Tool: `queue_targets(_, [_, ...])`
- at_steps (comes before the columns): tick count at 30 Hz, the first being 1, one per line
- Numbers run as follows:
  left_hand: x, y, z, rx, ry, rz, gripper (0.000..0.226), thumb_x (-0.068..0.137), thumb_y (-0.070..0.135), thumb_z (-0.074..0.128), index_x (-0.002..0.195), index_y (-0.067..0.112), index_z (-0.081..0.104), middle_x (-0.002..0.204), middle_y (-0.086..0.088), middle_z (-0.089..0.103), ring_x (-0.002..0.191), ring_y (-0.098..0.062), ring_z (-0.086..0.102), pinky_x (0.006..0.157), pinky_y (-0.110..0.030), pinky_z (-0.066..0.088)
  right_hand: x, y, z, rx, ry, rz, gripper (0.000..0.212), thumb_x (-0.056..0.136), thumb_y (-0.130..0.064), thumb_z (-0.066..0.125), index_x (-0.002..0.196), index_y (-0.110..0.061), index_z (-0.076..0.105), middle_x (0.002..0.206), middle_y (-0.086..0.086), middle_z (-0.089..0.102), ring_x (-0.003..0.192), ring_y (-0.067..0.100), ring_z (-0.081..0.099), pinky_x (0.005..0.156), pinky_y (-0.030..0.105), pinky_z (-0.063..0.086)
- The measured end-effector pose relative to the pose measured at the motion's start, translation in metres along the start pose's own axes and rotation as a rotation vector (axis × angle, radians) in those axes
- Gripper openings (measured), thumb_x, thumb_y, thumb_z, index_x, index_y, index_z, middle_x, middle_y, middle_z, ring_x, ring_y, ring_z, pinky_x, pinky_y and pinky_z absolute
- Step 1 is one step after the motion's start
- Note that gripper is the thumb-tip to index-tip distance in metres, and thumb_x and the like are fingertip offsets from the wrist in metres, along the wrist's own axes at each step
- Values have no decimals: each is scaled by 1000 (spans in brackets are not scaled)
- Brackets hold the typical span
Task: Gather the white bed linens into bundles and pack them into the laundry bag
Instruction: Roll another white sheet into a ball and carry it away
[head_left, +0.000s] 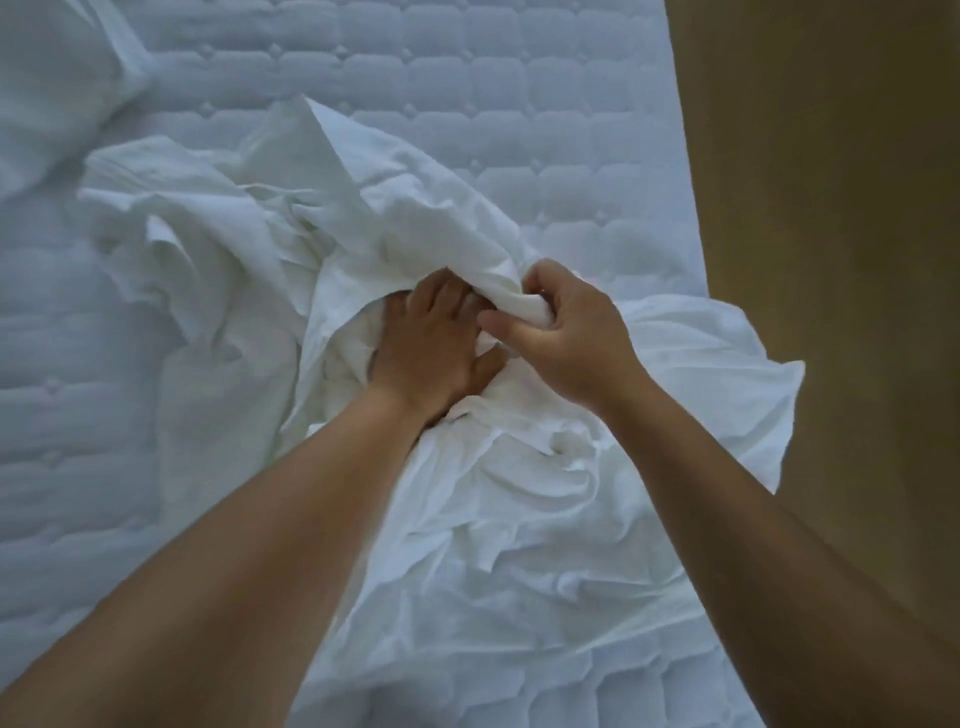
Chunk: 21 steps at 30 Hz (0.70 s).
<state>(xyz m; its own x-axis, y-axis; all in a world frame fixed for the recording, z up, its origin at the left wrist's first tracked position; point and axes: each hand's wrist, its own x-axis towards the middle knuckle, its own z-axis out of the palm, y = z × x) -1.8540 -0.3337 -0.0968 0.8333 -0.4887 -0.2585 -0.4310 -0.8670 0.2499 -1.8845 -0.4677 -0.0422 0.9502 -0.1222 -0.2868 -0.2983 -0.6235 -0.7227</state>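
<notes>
White linens (493, 519) lie crumpled right under the forearms. The nearest part is spread flattish over the mattress (467, 78) edge, w/ one corner spilling toward the brown surface (831, 208) on the right (floor or wall, can't tell). Just beyond, both hands meet at the middle of the heap, close together. The right hand (566, 332) is closed round a thick fold, thumb on the near side and fingers curled over the top, raising it a little. The left hand (431, 343) is flat, fingers spread and fairly straight, pressing down into the cloth beside it. Its fingertips go under the raised fold, so whether they hook anything is hidden.

Key relation, as I read it: from the right hand's grip a raised ridge of cloth runs fwd and to the left, up to a peak, w/ a second loose mass lying further left again. So the ungathered bulk sits ahead-left of the hands, long axis diagonal, near-right to far-left. The left hand is the nearer one to that loose stuff, so prob. it rakes in while the right holds the bundle's core. Risk: the right-side corner may trail off the bed.

Laundry bag: not in view, so packing looks not yet begun. Farther off there is bare quilted mattress, and a pillow (47, 78) at far left, apart from the heap.

Brands, labels, writing: none legible anywhere, and no tag shows on the cloth.
</notes>
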Motion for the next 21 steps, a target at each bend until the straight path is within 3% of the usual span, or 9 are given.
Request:
queue_targets(3, [-28, -4, -11, -133, 70, 21, 75, 79, 57, 30, 137, 12, 48, 140, -17, 44, 132, -36, 36, 109, -42, 25, -11, -10, 9, -177, 9, 13, 36, 87, -47, 58, 67, -28, 36, 59, -8, 47, 64, 14, 48, 59, 31, 33])
queue_targets(5, [-48, -16, -23, -284, 318, 31, 56, 73, 43, 43, 110, 7, 65, 120, -21, 58, 113, -38, 53, 97, -42, 41, -18, -13, 17, -219, 10, 18, 37, 95, -47, 45, 66, -26, 33, 59, -8, 45, 67, 15, 47, 61, 31, 29])
queue_targets(7, [-60, -30, -38, -337, 502, 17, 44, 65, 32, 51, 102, 9, 60, 119, -17, 57, 111, -33, 50, 92, -41, 41, -23, -11, 24, -250, 22, 13, 37, 98, -43, 40, 66, -24, 33, 61, -7, 44, 71, 16, 46, 62, 31, 28])
queue_targets(10, [-46, -40, -63, -128, 253, 8, 69, 71, 29, 61, 137, 25, 40, 150, -7, 32, 138, -22, 22, 109, -45, 20, -29, -9, 33, -309, 79, -52, 39, 95, -40, 47, 63, -21, 33, 63, -7, 39, 73, 15, 42, 61, 31, 27])
queue_targets(12, [-30, -40, -65, -7, 42, 116, 56, 85, 32, 47, 140, 23, 42, 150, -6, 35, 140, -27, 27, 113, -51, 11, -34, -6, 40, -294, 125, -117, 37, 88, -40, 53, 62, -22, 35, 66, -7, 37, 72, 15, 41, 61, 30, 27])
queue_targets(14, [-27, -30, -63, -50, 65, 244, 45, 84, 33, 37, 107, 3, 62, 109, -19, 64, 103, -38, 60, 94, -48, 40, -41, -1, 43, -256, 190, -154, 33, 81, -44, 55, 61, -18, 44, 70, -3, 38, 73, 17, 40, 62, 34, 35])
queue_targets(16, [-32, -20, -52, -103, 141, 246, 32, 79, 27, 43, 78, -1, 59, 73, -19, 63, 67, -36, 63, 59, -34, 44, -48, 3, 43, -274, 275, -193, 40, 78, -49, 53, 61, -13, 52, 77, 1, 41, 76, 21, 40, 65, 40, 43])
queue_targets(19, [-52, -11, -37, -94, 241, 227, 26, 70, 27, 41, 59, 7, 54, 51, -10, 57, 45, -29, 56, 48, -27, 40, -61, -1, 41, -416, 313, -281, 53, 64, -65, 59, 88, -18, 55, 120, 10, 39, 112, 28, 36, 90, 54, 36])
queue_targets(21, [-60, -13, -27, -151, 238, 201, 26, 72, 27, 39, 62, 8, 56, 55, -10, 59, 51, -29, 58, 56, -32, 43, -62, -14, 37, -467, 97, -221, 90, 55, -72, 65, 131, -31, 37, 152, 6, 10, 141, 29, 6, 105, 64, 12])
